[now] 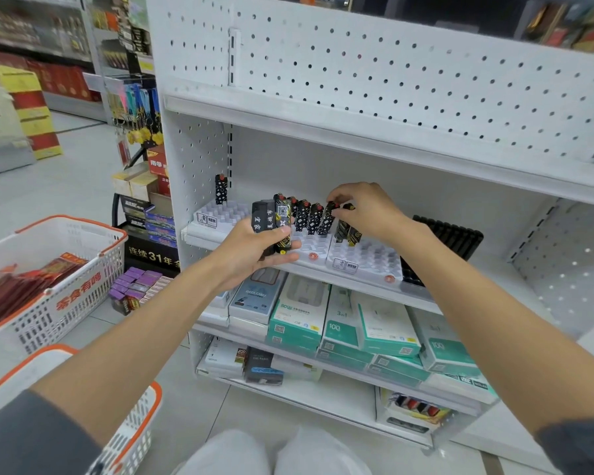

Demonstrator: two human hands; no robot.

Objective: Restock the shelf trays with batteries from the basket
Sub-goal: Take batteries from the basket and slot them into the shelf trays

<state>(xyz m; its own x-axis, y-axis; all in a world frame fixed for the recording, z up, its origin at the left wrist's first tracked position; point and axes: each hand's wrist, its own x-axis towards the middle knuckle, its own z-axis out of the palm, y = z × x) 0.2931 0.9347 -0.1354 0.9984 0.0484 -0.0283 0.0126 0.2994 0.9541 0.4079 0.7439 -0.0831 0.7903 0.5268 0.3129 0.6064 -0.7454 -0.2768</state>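
Observation:
My left hand (251, 253) grips a small bundle of black patterned sticks (275, 228) in front of the middle shelf. My right hand (364, 209) pinches the top of one black stick (327, 219) standing in a white slotted tray (314, 246). Several more sticks stand in a row in that tray and in the neighbouring white tray (367, 262). A third white tray (220, 217) at the left holds a single upright stick (221, 189). A white basket with an orange rim (62, 286) sits on the floor at the left.
A black slotted tray (450, 236) lies at the right of the shelf. Boxed chargers and power banks (340, 323) fill the shelves below. A second orange-rimmed basket (127, 430) stands by my left arm. Purple packs (134, 286) sit on the floor. Pegboard backs the shelving.

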